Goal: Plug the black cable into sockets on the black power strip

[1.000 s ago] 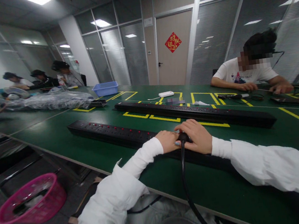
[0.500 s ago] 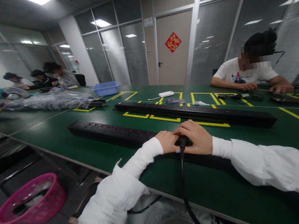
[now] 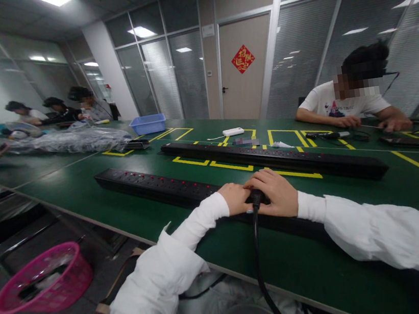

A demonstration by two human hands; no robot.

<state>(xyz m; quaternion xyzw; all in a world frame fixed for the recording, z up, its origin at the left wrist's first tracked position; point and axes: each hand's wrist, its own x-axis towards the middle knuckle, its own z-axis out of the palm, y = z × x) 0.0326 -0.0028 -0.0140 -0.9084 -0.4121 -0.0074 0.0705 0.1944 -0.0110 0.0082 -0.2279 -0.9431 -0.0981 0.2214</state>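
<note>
Both hands meet over a long black power strip (image 3: pixel 151 185) lying along the near side of the green table. A thick black plug (image 3: pixel 256 198) is held against the strip's top, its cord (image 3: pixel 259 253) hanging over the table edge toward my lap. My right hand (image 3: pixel 274 192) curls round the plug from the right. My left hand (image 3: pixel 235 198) closes on its left side, fingertips touching the right hand. The plug's far end and its socket are hidden by the fingers. Small red lights or switches run along the strip. Beyond it lies a second black power strip (image 3: pixel 271 156).
A blue bin (image 3: pixel 147 124), a plastic-wrapped bundle (image 3: pixel 72 144) and a white power bank (image 3: pixel 233 131) lie farther back. A co-worker (image 3: pixel 351 92) sits across on the right. A pink basket (image 3: pixel 75 283) stands on the floor at left.
</note>
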